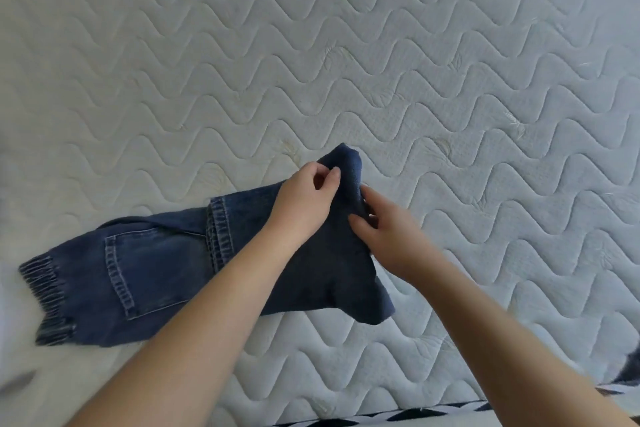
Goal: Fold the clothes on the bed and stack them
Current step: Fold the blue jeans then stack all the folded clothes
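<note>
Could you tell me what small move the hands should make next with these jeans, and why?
Probably lower the lifted fold toward the pocket end and flatten it. The left hand and the right hand both pinch a raised bunch of the jeans, while the waistband and back pocket already lie flat on the mattress. The fold looks only half laid.

A bare mattress (450, 80) with pale wave-pattern quilting fills the view. A pair of dark blue jeans (149, 270) lies on it toward eight o'clock, elastic waistband at the left, back pocket facing up, its right end lifted off the surface near the centre.
</note>
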`<state>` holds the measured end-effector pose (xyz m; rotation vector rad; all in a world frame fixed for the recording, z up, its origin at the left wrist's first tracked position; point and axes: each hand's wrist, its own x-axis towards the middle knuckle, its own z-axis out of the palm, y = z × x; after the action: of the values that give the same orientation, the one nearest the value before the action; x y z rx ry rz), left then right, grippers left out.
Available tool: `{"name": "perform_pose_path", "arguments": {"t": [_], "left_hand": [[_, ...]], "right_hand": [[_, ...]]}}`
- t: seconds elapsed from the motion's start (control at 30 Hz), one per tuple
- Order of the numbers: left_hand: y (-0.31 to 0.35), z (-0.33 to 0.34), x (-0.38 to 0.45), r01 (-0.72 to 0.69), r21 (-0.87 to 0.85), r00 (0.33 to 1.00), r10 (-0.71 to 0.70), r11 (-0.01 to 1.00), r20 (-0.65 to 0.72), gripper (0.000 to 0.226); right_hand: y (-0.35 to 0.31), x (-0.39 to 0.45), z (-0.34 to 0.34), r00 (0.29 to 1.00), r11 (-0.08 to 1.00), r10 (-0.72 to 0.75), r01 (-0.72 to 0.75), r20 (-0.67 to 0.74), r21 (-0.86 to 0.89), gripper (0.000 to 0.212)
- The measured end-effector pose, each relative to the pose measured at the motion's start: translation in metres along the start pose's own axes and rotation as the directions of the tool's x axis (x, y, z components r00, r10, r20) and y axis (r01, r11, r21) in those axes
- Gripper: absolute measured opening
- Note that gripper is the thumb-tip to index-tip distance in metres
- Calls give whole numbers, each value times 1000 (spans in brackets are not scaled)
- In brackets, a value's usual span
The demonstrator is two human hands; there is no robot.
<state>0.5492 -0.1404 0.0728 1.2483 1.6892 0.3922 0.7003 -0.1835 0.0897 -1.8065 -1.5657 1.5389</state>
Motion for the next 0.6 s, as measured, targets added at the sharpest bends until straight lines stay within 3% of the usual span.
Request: {"name": "perform_pose_path", "arguments": {"t": [0.07,0.17,0.33,0.47,0.6], "left_hand": [[-4,-24,-23,56,-100,998,-57,993,-3,29],[-15,-64,-55,146,-311,988,-153,939,2,37],[-45,-126,-88,187,-616,979,-193,765,58,52],[-84,-176,-108,183,-653,978,-205,735,44,45],[-136,-212,-119,163,-635,954,-284,755,-92,17]], "right_hand": [[-25,-7,16,998,995,-64,65,15,-80,26],[-60,-19,46,989,982,-134,141,60,-128,49],[-106,-28,104,933,921,-347,359,101,-151,36],[-134,-36,162,908,888,-379,411,178,-205,54],[-156,-46,219,865,884,-404,453,298,-118,60]]}}
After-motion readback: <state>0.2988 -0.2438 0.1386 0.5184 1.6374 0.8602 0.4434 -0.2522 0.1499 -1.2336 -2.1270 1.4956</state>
